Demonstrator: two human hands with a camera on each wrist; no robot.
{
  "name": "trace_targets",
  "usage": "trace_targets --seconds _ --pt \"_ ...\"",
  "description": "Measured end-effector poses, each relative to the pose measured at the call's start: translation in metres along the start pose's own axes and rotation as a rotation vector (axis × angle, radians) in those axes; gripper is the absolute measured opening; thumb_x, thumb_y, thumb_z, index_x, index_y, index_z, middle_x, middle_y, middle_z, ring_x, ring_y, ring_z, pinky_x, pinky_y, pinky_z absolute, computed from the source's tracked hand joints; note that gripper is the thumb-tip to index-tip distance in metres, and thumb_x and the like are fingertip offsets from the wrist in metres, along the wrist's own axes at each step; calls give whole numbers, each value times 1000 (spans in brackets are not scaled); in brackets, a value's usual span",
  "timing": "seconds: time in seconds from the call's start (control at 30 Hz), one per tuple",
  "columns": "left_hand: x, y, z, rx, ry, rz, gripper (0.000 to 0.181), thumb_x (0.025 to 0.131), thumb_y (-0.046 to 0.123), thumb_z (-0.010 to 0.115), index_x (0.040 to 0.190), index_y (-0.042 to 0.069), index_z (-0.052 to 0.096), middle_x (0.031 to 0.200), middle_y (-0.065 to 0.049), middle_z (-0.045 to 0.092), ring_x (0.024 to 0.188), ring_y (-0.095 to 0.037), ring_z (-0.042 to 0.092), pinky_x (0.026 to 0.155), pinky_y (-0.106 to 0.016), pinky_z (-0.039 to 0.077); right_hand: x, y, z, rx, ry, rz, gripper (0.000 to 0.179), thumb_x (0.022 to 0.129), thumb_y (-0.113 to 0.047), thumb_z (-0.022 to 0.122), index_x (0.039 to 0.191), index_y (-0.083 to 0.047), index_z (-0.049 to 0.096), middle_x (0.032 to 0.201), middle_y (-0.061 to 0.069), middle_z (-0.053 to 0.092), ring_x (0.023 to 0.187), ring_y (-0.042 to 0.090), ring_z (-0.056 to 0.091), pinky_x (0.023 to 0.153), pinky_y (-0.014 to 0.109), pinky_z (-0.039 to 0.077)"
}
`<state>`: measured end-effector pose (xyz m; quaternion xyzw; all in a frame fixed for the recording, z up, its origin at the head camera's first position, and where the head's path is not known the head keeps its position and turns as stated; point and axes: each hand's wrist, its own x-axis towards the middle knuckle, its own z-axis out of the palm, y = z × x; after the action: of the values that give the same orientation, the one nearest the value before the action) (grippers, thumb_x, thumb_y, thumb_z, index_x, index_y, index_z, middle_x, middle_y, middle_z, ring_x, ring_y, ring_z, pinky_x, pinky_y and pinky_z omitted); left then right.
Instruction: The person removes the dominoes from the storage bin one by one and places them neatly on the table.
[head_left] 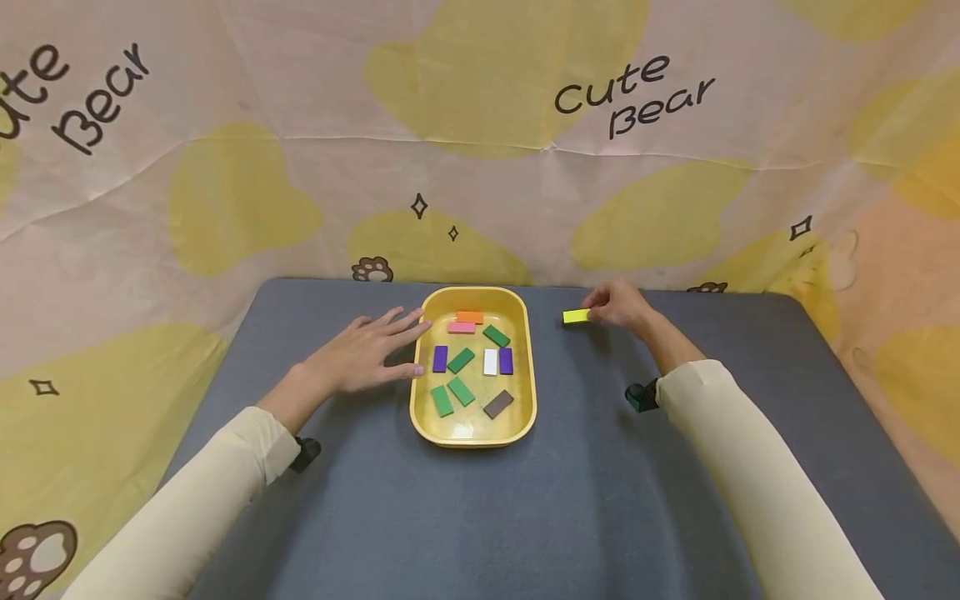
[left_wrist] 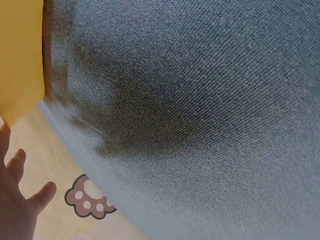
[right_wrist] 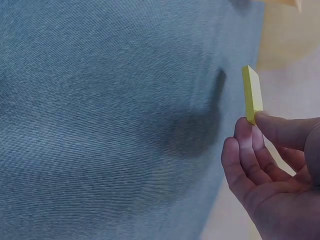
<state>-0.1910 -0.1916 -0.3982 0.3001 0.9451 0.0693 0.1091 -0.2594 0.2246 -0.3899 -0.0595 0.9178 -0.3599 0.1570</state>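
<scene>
In the head view my right hand pinches a yellow rectangular block by one end, right of the tray. The right wrist view shows the same yellow block between thumb and fingertips, raised off the table with its shadow beside it. My left hand is spread with straight fingers at the left rim of the yellow tray. Inside the tray lie several flat blocks: orange, pink, white, brown, purple and green.
A grey cloth-covered table bears the tray. Behind it hangs a patterned cloth with yellow patches and lettering, close along the table's far edge. Dark wrist cameras sit under both cuffs.
</scene>
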Motion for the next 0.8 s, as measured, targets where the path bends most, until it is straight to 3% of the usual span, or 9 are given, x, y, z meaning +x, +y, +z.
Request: trace_targets --seconds 0.2,0.43,0.8 --pt "-1 0 0 0 3 0 80 95 65 48 160 25 23 166 0 17 151 -35 16 112 -65 21 1 11 5 3 2 22 21 93 3 62 111 12 67 108 26 66 89 27 58 74 27 48" --pt "1 -2 1 0 -1 0 80 95 66 47 160 25 23 166 1 15 151 -36 16 111 -66 21 6 24 14 -58 38 -27 20 88 4 63 106 12 68 95 22 69 76 19 58 64 25 44" --pt "0 -2 1 -5 1 2 80 96 64 48 160 26 22 166 1 15 151 -36 15 111 -66 20 8 24 14 -13 50 30 25 89 3 64 113 12 66 104 26 66 79 22 58 63 23 45"
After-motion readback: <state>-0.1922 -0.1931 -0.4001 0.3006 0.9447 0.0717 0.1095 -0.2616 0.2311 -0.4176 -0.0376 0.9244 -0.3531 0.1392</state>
